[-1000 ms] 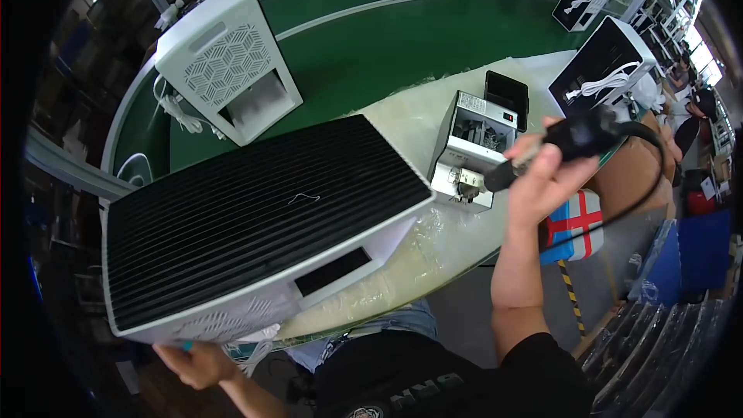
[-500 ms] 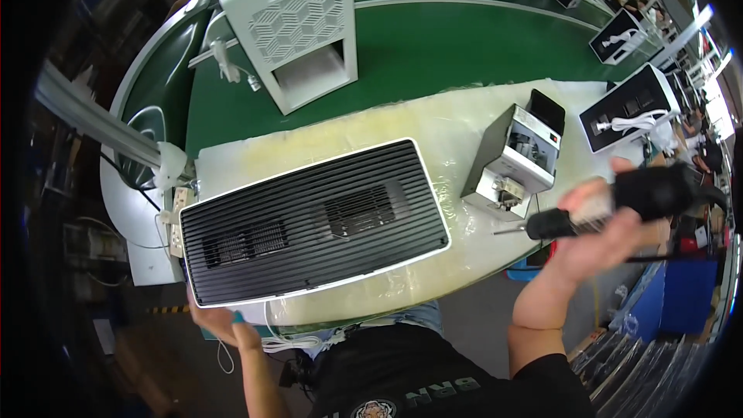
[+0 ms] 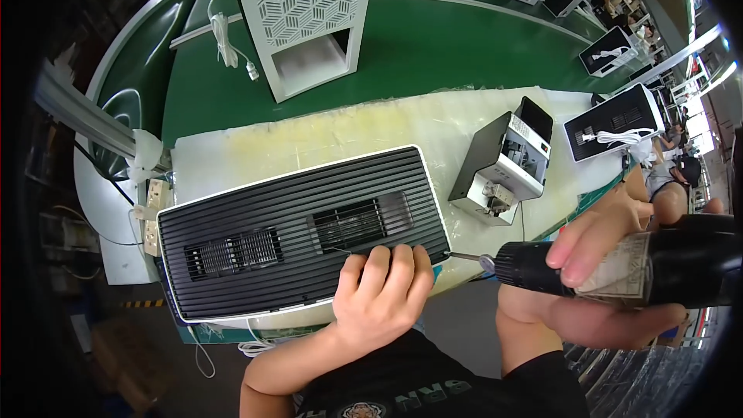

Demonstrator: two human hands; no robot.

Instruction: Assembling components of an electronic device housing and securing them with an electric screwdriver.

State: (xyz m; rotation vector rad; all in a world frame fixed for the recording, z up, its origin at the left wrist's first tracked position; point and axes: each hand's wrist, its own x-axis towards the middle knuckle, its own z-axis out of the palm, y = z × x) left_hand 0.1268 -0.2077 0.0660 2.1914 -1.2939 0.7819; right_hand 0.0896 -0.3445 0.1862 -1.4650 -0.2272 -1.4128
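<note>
A white-rimmed appliance with a black slatted face (image 3: 248,220) lies on the padded bench. My left hand (image 3: 383,298) grips its near edge close to the right corner, fingers curled over the slats. A bit of teal shows beside that hand at the edge; the thumb is mostly hidden. At the right, my right hand (image 3: 580,316) is wrapped round a black electric screwdriver (image 3: 530,267), held nearly level. Its thin bit points left and reaches the appliance's lower right corner. Whether a screw sits on the tip is too small to tell.
Right of the appliance stands a grey metal screw feeder (image 3: 495,174). A tall white housing (image 3: 313,15) with a patterned grille stands on the green conveyor (image 3: 441,46). Another black-faced unit (image 3: 615,120) with a bundled white cord lies at the right. A power strip (image 3: 153,224) borders the left side.
My left hand has left the appliance's lower left corner and now grips near its right end. The screwdriver has come nearer and lower, its bit now at the right corner. The appliance has shifted slightly left.
</note>
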